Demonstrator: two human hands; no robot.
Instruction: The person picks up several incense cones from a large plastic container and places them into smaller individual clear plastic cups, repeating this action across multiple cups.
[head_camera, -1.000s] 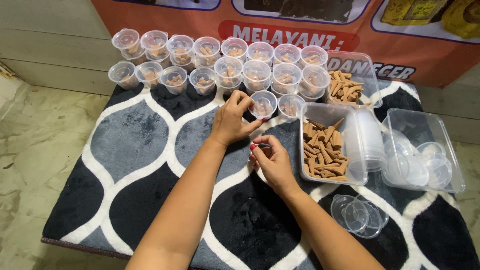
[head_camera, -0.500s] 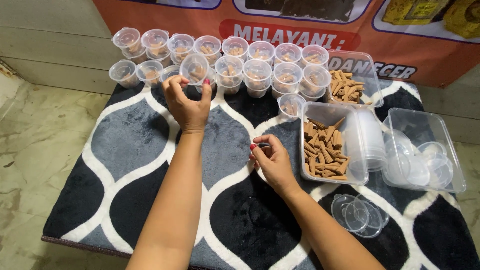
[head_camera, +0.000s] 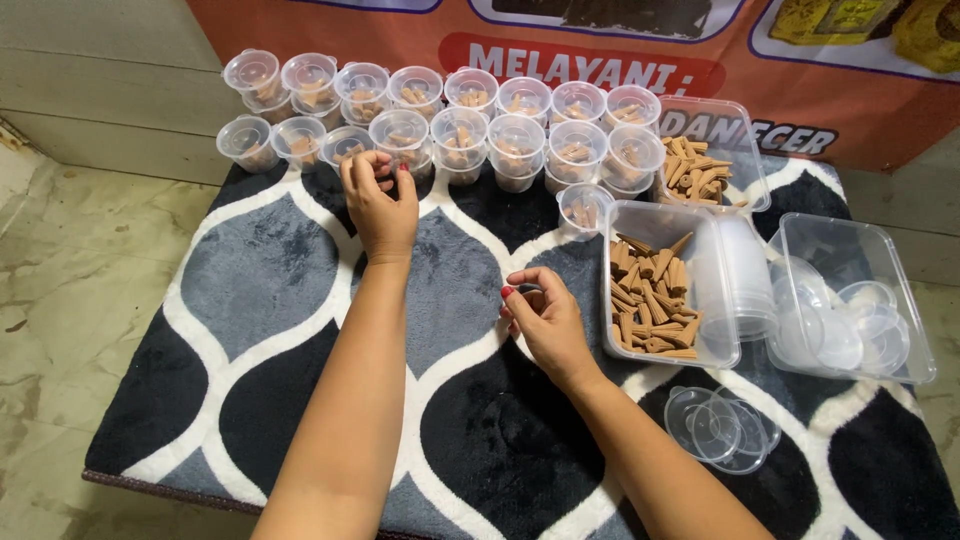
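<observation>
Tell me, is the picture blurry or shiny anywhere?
Head view: sharp and evenly lit; the left hand and right hand show no blur; small glints on the clear lids; soft shadows on the rug.

Both forearms bare — no sleeves in view; left hand (head_camera: 380, 210) and right hand (head_camera: 545, 322) carry red-painted fingernails.

clear lidded cup (head_camera: 399, 133), upright, front row
</observation>
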